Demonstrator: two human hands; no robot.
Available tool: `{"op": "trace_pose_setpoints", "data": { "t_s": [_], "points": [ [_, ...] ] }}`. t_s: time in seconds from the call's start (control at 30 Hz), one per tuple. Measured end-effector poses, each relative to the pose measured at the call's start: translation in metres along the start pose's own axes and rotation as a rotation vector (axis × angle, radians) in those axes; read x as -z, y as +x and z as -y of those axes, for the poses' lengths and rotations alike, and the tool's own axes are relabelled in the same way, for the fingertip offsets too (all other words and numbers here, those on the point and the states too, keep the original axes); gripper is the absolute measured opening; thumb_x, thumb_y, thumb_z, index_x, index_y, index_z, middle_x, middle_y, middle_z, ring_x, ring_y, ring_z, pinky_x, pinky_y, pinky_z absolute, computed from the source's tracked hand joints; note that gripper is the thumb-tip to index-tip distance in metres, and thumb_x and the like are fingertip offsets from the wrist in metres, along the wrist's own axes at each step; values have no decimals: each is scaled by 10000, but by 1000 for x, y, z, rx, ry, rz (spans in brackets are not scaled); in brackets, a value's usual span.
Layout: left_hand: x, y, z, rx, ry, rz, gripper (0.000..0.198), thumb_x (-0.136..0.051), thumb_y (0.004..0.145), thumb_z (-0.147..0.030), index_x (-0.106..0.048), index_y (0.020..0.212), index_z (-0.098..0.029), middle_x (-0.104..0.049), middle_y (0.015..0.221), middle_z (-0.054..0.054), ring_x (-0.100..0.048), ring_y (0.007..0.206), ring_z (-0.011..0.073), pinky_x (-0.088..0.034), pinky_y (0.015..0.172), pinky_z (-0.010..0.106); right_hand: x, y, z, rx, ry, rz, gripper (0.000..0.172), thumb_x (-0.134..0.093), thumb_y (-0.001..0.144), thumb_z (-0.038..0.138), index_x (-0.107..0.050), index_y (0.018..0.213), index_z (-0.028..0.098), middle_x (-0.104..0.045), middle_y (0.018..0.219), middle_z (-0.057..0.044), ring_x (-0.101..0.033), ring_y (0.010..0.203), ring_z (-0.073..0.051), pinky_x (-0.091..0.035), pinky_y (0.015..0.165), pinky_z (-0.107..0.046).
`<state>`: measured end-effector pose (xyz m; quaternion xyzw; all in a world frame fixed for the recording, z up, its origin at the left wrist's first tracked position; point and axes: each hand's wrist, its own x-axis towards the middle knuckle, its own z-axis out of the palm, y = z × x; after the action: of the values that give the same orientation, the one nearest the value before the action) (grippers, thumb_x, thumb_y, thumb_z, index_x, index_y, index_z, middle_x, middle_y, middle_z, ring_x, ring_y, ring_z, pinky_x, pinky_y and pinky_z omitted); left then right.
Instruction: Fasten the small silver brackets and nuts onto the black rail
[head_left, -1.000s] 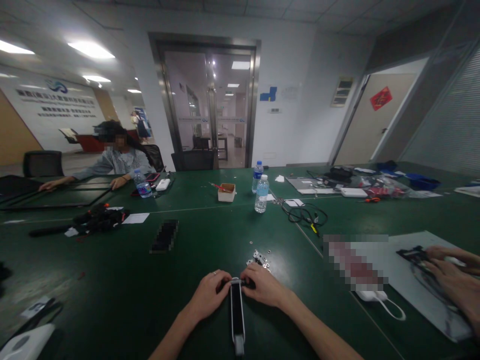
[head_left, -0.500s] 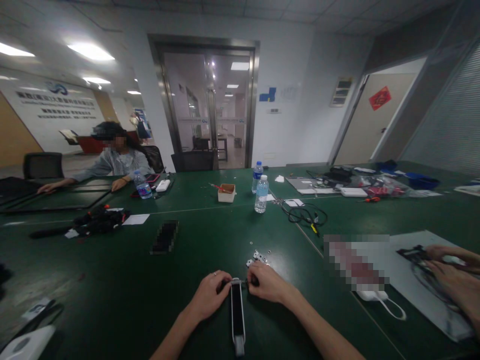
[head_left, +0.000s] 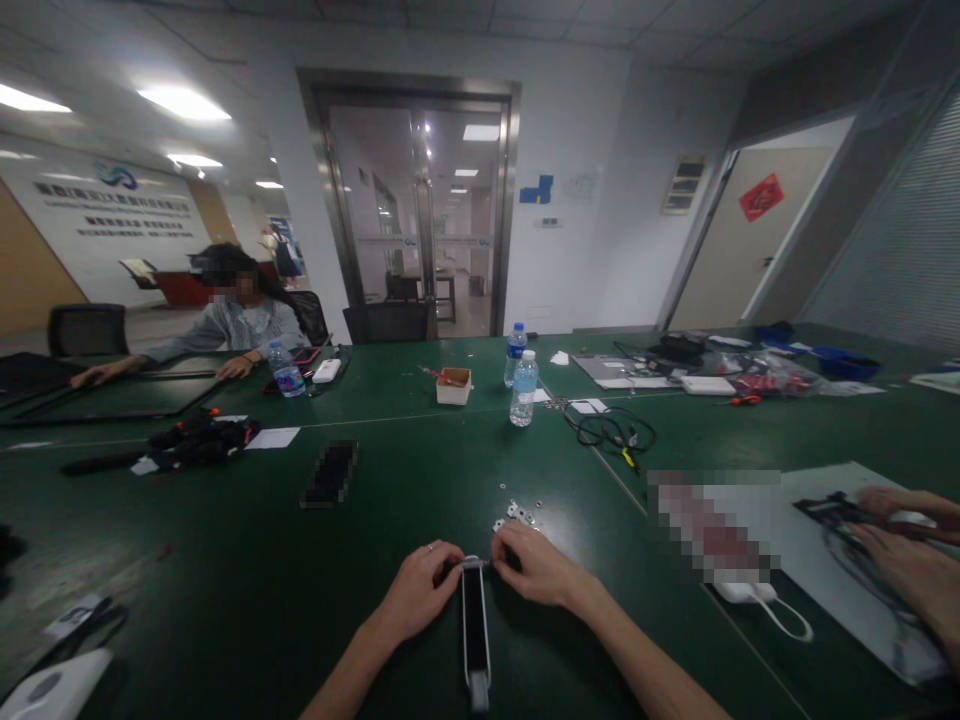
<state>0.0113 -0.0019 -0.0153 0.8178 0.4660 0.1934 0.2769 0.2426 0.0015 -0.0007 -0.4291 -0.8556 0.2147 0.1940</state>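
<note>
A long, narrow device (head_left: 475, 625) with a black face, a pale metal frame and a grey near end lies lengthwise in front of me. My left hand (head_left: 421, 590) is closed, thumb and fingertips gripping the upper left of the frame. At the far end's right side, my right hand (head_left: 536, 562) is pinched together. What its fingertips hold there is too small to make out. Just beyond that hand, several small metal parts (head_left: 517, 512) are scattered on the green table (head_left: 405, 470).
A dark phone-like object (head_left: 330, 474) lies to the left. Farther off stand two water bottles (head_left: 523, 392) and a small white box (head_left: 454, 388). Cables (head_left: 611, 425) lie right of centre. Another person's hands (head_left: 900, 540) work at the right; someone else sits across at the left.
My right hand's fingertips have shifted slightly left, closer against the device's far end. My left hand and the device stay in place.
</note>
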Motion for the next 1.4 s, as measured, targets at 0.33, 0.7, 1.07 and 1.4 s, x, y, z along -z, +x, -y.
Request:
{"op": "trace_pose_setpoints", "data": {
  "t_s": [0.33, 0.7, 1.07, 1.4],
  "points": [
    [-1, 0, 2, -14, -3, -4, 212, -458, 951, -298, -647, 988, -209, -643, 924, 15, -572, 786, 174, -452, 708, 266, -5, 2, -5, 26, 8, -21, 120, -504, 805, 95, -592, 842, 168, -594, 826, -32, -535, 778, -154, -418, 726, -261],
    [-2, 1, 2, -23, -2, -9, 211, -463, 946, -295, -650, 978, -202, -640, 901, 16, -571, 781, 176, -449, 702, 265, -4, 2, -3, -9, 13, -9, 76, -577, 770, 139, -604, 833, 171, -592, 813, -15, -528, 765, -147, -412, 715, -250],
    [1, -1, 0, 4, -10, 16, 227, -444, 957, -318, -640, 1015, -219, -645, 944, 14, -577, 807, 182, -462, 754, 282, 3, 1, -9, -8, -13, -74, 66, -561, 812, 153, -603, 856, 175, -613, 819, -23, -555, 787, -159, -420, 737, -266],
    [0, 0, 1, 21, -6, 32, 207, -453, 955, -288, -638, 1023, -221, -639, 968, 19, -568, 834, 180, -456, 762, 282, 20, -2, -34, -231, -111, -276, 105, -518, 849, 130, -608, 883, 173, -634, 896, -56, -561, 880, -191, -427, 791, -297]
  ]
}}
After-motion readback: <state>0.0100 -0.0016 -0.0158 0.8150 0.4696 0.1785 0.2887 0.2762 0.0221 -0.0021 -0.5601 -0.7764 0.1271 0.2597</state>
